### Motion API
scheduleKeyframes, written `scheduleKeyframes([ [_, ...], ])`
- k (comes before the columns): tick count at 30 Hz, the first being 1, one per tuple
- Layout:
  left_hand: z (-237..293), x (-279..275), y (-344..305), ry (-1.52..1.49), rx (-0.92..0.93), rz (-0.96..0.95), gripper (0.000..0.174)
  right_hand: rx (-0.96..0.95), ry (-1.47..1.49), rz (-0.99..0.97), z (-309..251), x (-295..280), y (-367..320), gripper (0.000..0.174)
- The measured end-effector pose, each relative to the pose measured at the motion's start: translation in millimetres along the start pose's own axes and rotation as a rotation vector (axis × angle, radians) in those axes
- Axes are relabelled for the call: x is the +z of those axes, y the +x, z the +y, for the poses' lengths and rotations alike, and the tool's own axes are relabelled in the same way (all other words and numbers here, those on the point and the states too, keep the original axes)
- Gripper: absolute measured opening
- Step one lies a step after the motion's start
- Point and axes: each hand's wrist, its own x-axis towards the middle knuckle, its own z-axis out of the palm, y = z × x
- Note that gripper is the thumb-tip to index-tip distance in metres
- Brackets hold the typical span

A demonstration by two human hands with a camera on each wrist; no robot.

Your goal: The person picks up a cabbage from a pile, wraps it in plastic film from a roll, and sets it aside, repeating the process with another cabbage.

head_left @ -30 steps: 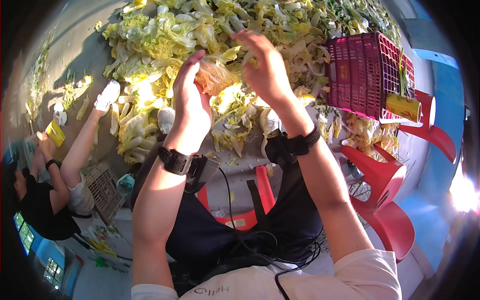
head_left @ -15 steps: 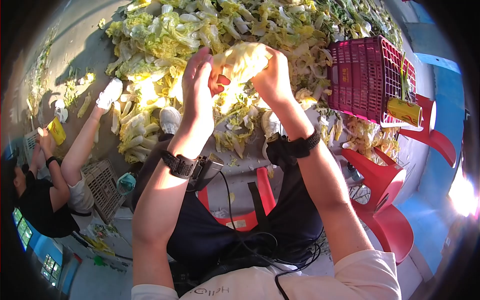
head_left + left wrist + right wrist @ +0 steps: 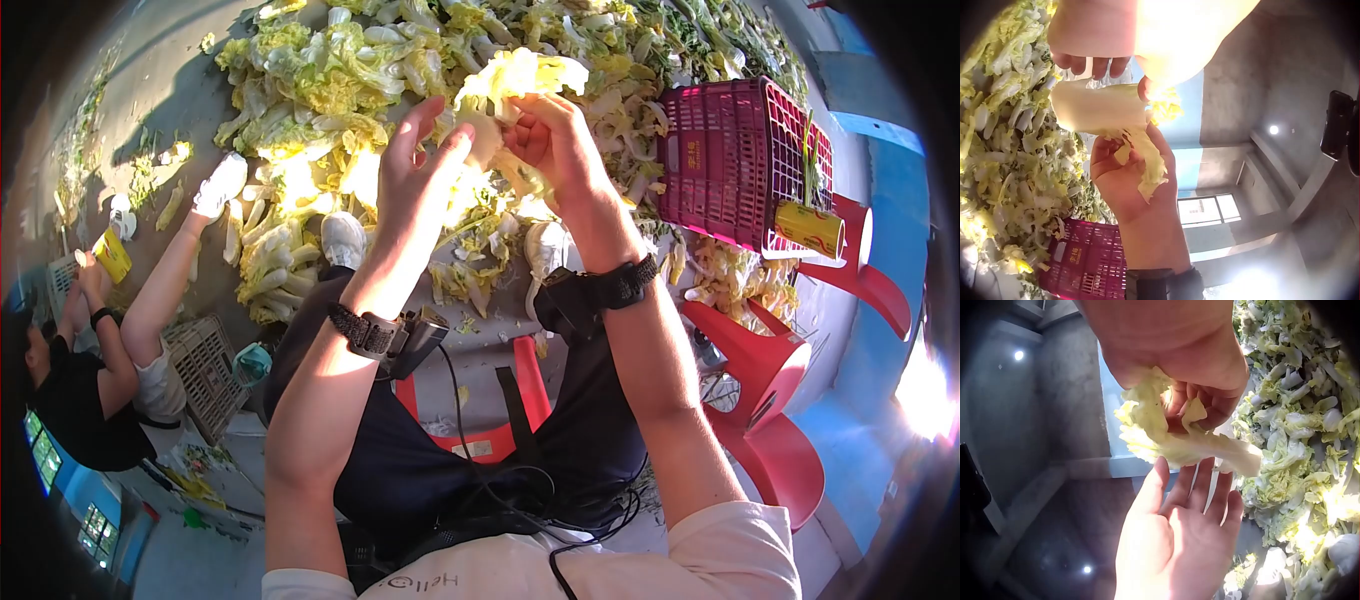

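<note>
A pale yellow-green cabbage leaf (image 3: 520, 78) is pinched in the curled fingers of my right hand (image 3: 572, 160). My left hand (image 3: 415, 190) is beside it, fingers spread. In the left wrist view the leaf's broad white stem (image 3: 1104, 111) lies between my left hand (image 3: 1141, 40) and my right hand (image 3: 1147, 200), a torn strip hanging over the right palm. The right wrist view shows my right hand (image 3: 1172, 344) curled round the leaf (image 3: 1188, 447), while the straight fingers of my left hand (image 3: 1179, 544) are at its lower edge.
A large heap of cabbage leaves (image 3: 350, 75) spreads beyond both hands. On the right stand a purple-red crate (image 3: 715, 155) and red stools (image 3: 765, 370). Another person (image 3: 85, 390) sits at the left near a grey crate (image 3: 205, 375).
The leaf came up between both hands and is now in my right fingers, farther right. My left hand moved right, its fingers spread. The other person has barely moved.
</note>
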Motion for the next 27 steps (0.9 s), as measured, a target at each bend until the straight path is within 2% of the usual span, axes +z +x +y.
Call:
scheduleKeyframes([
  [2, -5, -2, 3, 0.021, 0.075, -0.033, 0.048, 0.064, 0.023, -0.059, 0, -3, -1, 0.012],
  [4, -4, 1, 0, -0.004, 0.007, -0.067, 0.042, -0.066, -0.08, -0.098, -1, 1, -13, 0.02],
  [5, -4, 2, -1, -0.016, -0.027, -0.084, 0.039, -0.276, -0.192, -0.16, 11, -12, -5, 0.021],
  [7, -8, -2, 0, 0.0, 0.022, -0.151, 0.029, -0.728, -0.387, -0.216, 27, -24, 7, 0.024],
  [9, -7, 0, -1, -0.057, 0.056, -0.177, 0.027, -0.2, 0.019, -0.222, 16, -27, 7, 0.021],
  [10, -3, 0, -3, -0.011, -0.007, -0.18, 0.025, -0.181, 0.025, -0.087, 17, -23, 11, 0.019],
  [13, 1, 2, -3, -0.069, -0.083, -0.158, 0.024, -0.206, -0.122, -0.109, 7, -16, 3, 0.016],
  [14, 3, 3, -5, -0.093, -0.119, -0.109, 0.024, -0.206, -0.15, -0.003, -1, -16, 3, 0.015],
  [15, 13, 7, -9, -0.117, -0.154, -0.059, 0.023, -0.406, -0.074, -0.073, 1, -31, 14, 0.016],
  [17, 13, 4, -9, -0.136, -0.2, 0.003, 0.024, -0.3, 0.239, 0.172, -9, -39, 24, 0.011],
  [19, 10, -5, -8, -0.123, -0.224, 0.024, 0.028, -0.283, 0.111, 0.369, -19, -43, 24, 0.003],
  [21, 7, -6, -8, -0.088, -0.215, 0.034, 0.029, -0.232, -0.051, 0.389, -18, -40, 21, 0.005],
  [24, 0, -7, -5, -0.053, -0.157, 0.017, 0.03, -0.398, 0.122, 0.251, -10, -30, 24, 0.02],
  [27, 2, -3, -7, -0.092, -0.12, 0.032, 0.031, -0.423, 0.101, 0.312, -7, -28, 28, 0.024],
])
